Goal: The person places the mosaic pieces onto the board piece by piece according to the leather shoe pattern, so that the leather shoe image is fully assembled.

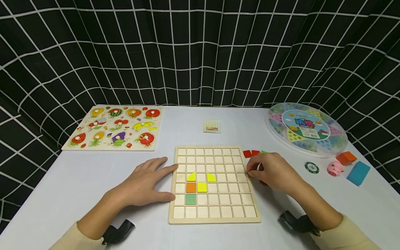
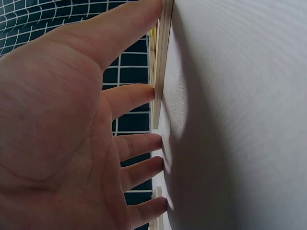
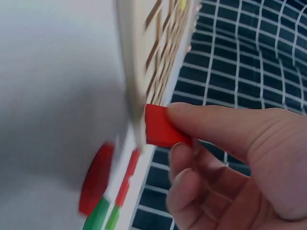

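Note:
A wooden grid board [image 1: 215, 220] lies flat on the white table. In its cells sit an orange square [image 1: 191, 187], a yellow square [image 1: 202, 187], a green square [image 1: 190, 199] and two yellow rounded pieces, one being the left piece [image 1: 191, 177]. With thumb and forefinger, my left hand [image 1: 140, 184] touches the board's left edge, fingers straight and spread. My right hand [image 1: 276, 172] pinches a red square tile [image 3: 162, 126] between thumb and forefinger, beside the board's right edge; the head view mostly hides this tile. Loose red tiles [image 1: 247, 153] lie just beyond that hand.
Behind the board lies a small pattern card [image 1: 212, 126]. A fruit puzzle board [image 1: 131, 139] is at the back left. On the right are a round game box [image 1: 306, 128], a poker chip [image 1: 311, 167], a pink pig figure [image 1: 335, 168], an orange block [image 1: 346, 158] and a blue block [image 1: 358, 173].

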Demonstrator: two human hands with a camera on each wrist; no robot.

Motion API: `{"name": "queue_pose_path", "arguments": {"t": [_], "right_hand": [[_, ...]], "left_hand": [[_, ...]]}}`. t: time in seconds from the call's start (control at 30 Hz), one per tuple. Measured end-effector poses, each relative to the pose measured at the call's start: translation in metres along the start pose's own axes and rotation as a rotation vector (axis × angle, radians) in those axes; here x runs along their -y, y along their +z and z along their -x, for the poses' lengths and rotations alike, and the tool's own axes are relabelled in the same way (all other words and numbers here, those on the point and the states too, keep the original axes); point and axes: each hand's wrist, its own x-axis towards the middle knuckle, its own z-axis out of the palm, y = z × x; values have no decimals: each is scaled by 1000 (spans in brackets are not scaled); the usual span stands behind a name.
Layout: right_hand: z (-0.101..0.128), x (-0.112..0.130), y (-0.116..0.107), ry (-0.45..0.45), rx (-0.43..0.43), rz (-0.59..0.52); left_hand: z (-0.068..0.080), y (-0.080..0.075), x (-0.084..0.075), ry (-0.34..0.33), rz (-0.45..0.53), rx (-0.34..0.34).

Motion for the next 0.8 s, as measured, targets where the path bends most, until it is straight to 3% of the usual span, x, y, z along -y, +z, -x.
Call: {"name": "queue_pose_path", "arguments": {"t": [0.1, 0.2, 0.47, 0.6, 0.8], "right_hand": [[-3, 10, 3, -61, -46, -67], [-5, 23, 10, -114, -19, -182], [-17, 67, 40, -165, 277, -448], [-22, 79, 52, -214, 324, -458], [-24, 87, 59, -241, 307, -328]], "left_hand": [[0, 0, 0, -5, 2, 1], [-1, 0, -1, -7, 0, 2], [1, 0, 0, -7, -3, -4], [1, 0, 0, -2, 1, -5], [0, 1, -1, -3, 0, -3]]}}
